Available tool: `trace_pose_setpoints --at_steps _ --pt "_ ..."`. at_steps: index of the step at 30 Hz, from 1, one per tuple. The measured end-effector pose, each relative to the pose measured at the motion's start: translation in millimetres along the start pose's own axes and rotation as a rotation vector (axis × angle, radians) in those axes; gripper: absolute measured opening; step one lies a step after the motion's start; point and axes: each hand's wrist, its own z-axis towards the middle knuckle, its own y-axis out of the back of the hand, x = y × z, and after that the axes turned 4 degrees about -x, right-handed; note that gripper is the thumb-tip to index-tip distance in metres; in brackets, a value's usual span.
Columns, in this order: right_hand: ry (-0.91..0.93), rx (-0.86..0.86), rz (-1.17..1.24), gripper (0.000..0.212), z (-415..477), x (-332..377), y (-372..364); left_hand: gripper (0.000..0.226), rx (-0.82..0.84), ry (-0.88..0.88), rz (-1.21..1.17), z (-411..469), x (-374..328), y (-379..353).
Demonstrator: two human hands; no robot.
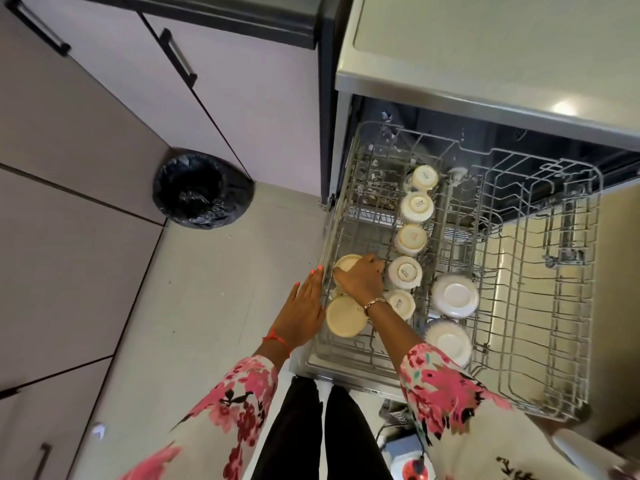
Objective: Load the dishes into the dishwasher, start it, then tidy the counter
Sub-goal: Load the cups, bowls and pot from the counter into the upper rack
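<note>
Open dishwasher (341,140) under pale bench (485,46), wire rack (540,306) pulled out over tiled floor. Black-lined bin (202,190) in corner by cabinets, well apart from rack. Two white bowls (454,295) upside down near rack's middle. Row of five cream cups (411,237) upside down, running front to back. Cream bowl (344,317) upside down at rack's left front. Right hand (362,277) curled over second cream bowl (344,264) just behind it, gripping it. Left hand (306,306) flat, fingers straight, against rack's left rim.
</note>
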Motion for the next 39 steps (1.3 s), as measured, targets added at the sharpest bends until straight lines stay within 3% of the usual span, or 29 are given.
trace_pose_setpoints --at_steps 5,10,18,21,30,34,39 --pt "0.126 0.091 -0.086 0.072 0.1 -14.8 10.8 0.06 0.031 0.027 0.043 -0.6 -3.5 3.8" --pt "0.222 0.181 -0.146 0.077 -4.7 -28.6 24.1 0.06 0.034 0.059 0.107 -3.0 -9.3 10.1" --pt "0.525 -0.022 -0.261 0.059 -53.4 -11.6 43.9 0.062 -0.088 0.077 0.117 -41.6 -7.4 53.1" --pt "0.675 -0.064 -0.32 0.062 -82.2 15.2 49.3 0.084 -0.173 0.106 0.107 -63.9 5.8 78.3" --pt "0.87 -0.147 -0.426 0.066 -133.9 114.2 4.7 0.099 -0.325 0.184 0.107 -112.3 112.5 148.7" --pt "0.864 -0.19 -0.396 0.07 -140.9 181.1 -23.5 0.118 -0.37 0.187 0.095 -131.9 189.8 189.5" --pt "0.898 -0.232 -0.361 0.073 -151.7 269.8 -41.7 0.103 -0.499 0.231 0.113 -147.3 272.2 255.3"
